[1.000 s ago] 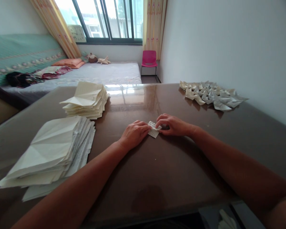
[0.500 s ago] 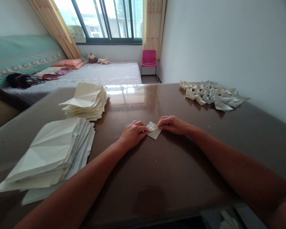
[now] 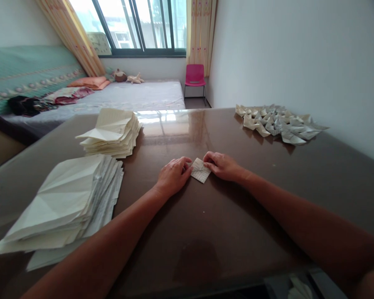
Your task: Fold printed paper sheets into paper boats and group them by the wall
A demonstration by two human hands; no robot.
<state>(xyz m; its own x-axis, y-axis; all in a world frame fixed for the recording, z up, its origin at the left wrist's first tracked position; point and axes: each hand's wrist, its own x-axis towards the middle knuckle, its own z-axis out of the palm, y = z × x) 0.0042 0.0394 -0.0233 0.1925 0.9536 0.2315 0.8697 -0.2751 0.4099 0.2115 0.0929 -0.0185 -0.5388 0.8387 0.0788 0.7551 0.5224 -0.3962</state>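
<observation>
A small folded paper square (image 3: 201,171), turned like a diamond and marked with print, lies on the brown glossy table (image 3: 202,232). My left hand (image 3: 173,175) is at its left corner, with the thumb at the paper's edge and the fingers curled and a little apart from the thumb. On the other side my right hand (image 3: 222,165) pinches the right corner between thumb and fingers.
Two stacks of creased paper, a nearer one (image 3: 65,187) and a farther one (image 3: 112,128), stand on the left. Many folded paper shapes (image 3: 277,122) sit at the back right. Beyond the table are a bed (image 3: 149,93) and a pink chair (image 3: 195,75).
The paper's upper flap, raised before, now lies flatter over the square. My left fingers have loosened and lifted slightly from the left corner. My right hand has shifted slightly left.
</observation>
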